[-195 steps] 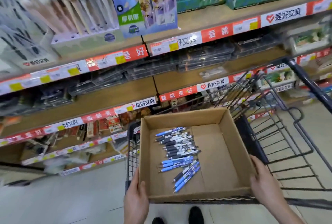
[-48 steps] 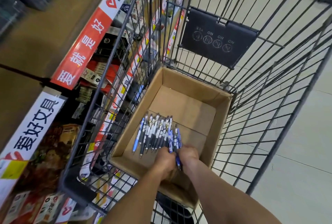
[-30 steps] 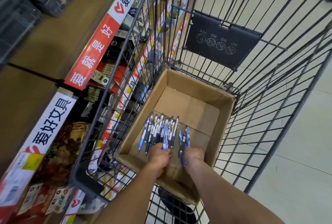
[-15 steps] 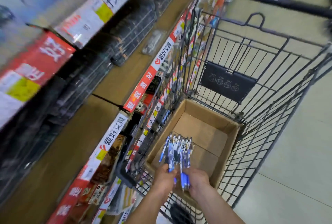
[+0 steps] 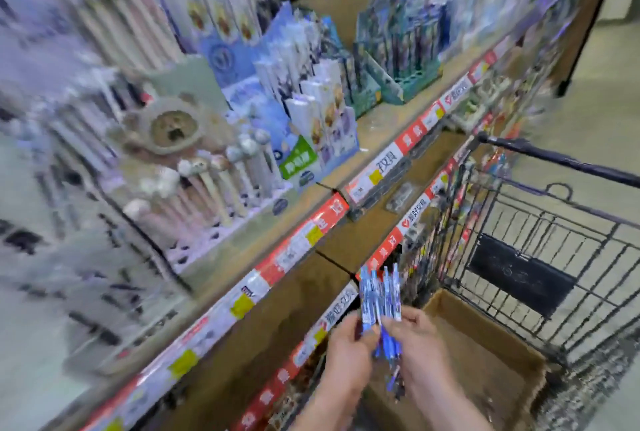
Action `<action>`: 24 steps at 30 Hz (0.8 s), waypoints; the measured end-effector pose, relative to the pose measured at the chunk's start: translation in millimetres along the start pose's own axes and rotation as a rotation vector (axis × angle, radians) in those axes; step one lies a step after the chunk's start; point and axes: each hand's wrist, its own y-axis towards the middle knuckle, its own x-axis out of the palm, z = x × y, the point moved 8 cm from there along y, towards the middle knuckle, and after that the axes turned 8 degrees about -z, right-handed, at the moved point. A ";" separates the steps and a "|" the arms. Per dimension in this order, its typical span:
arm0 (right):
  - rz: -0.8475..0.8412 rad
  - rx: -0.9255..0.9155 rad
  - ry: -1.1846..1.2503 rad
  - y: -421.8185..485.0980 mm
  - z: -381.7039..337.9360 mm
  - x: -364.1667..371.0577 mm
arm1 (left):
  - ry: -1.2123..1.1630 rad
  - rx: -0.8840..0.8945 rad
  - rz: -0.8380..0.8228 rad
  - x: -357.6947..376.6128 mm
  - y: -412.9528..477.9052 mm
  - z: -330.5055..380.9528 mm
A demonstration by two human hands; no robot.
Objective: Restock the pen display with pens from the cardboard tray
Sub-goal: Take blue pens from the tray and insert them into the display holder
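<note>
Bundle of blue pens (image 5: 380, 295) held upright above near corner of cardboard tray (image 5: 491, 361), close to shelf edge (image 5: 384, 254). Left hand (image 5: 346, 344) and right hand (image 5: 422, 337) both curled round lower barrels. Probably light, rigid, slick, prone to fanning out. Best gripped mid-barrel, squeezed together.

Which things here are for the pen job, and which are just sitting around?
For the job:
- bundle of blue pens, held by the left hand and right hand
- cardboard tray

Just there:
- shopping cart, which carries the tray
- animal-topped pens on the shelf
- red shelf labels

It is too blurred to tell which display gets the pens.
</note>
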 end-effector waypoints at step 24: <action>-0.666 -0.284 -0.045 -168.1 -94.1 269.1 | -0.195 0.579 0.471 -198.3 -184.3 166.1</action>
